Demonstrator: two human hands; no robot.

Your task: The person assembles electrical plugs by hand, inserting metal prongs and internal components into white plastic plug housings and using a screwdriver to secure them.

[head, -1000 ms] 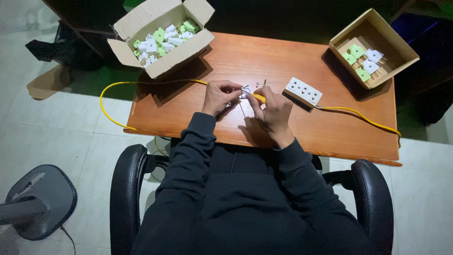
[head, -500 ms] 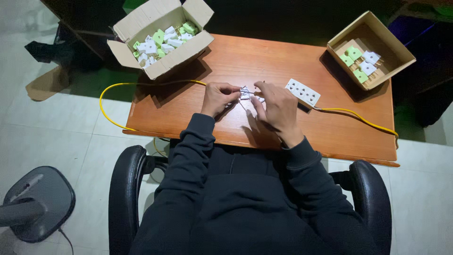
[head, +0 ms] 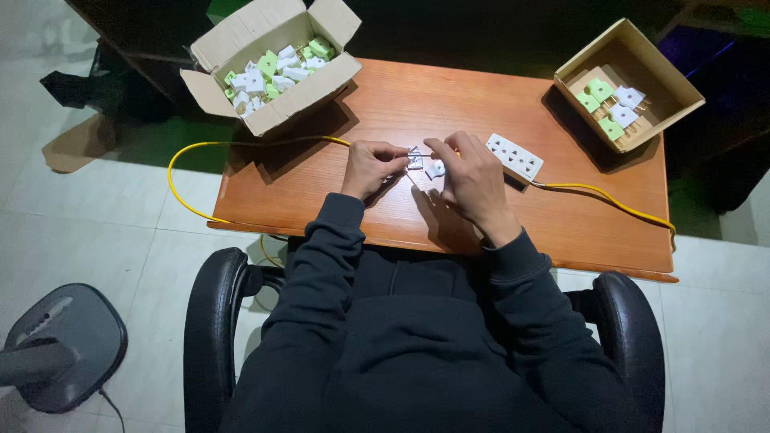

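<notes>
My left hand (head: 369, 167) pinches a small white plug body (head: 415, 159) at the end of the yellow cable (head: 192, 160) over the wooden table (head: 337, 200). My right hand (head: 473, 180) grips a thin screwdriver (head: 437, 154) whose tip meets that plug, and a white plug cover (head: 435, 169) sits under its fingers. A white socket strip (head: 515, 156) lies flat just right of my right hand, with the cable running on from it to the right.
An open cardboard box (head: 233, 88) of white and green plugs stands at the table's back left. A smaller box (head: 674, 92) with a few plugs sits at the back right. A black fan base (head: 60, 345) rests on the tiled floor at left; chair armrests flank me.
My hands stay together over the table's middle; the right hand has shifted slightly and now holds the screwdriver level against the plug. The view drifted a little.
</notes>
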